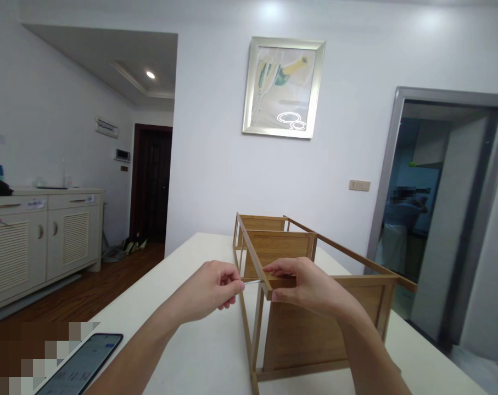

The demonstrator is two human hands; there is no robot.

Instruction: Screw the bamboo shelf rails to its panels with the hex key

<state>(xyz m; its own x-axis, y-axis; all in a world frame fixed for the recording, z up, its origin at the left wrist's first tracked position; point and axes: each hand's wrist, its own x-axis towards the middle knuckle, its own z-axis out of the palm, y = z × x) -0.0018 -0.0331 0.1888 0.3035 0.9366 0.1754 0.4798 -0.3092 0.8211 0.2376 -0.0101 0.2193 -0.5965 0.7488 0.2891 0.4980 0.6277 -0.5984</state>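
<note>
A light wooden shelf frame lies on its side on a white table. My left hand is closed in a pinch on a thin metal tool, whose tip meets the frame's near rail. My right hand grips the corner of the nearest wooden panel, thumb under and fingers over its top edge.
A phone lies face up at the table's near left edge. A white sideboard stands at the left wall. A framed picture hangs ahead. Another person stands in the doorway at right.
</note>
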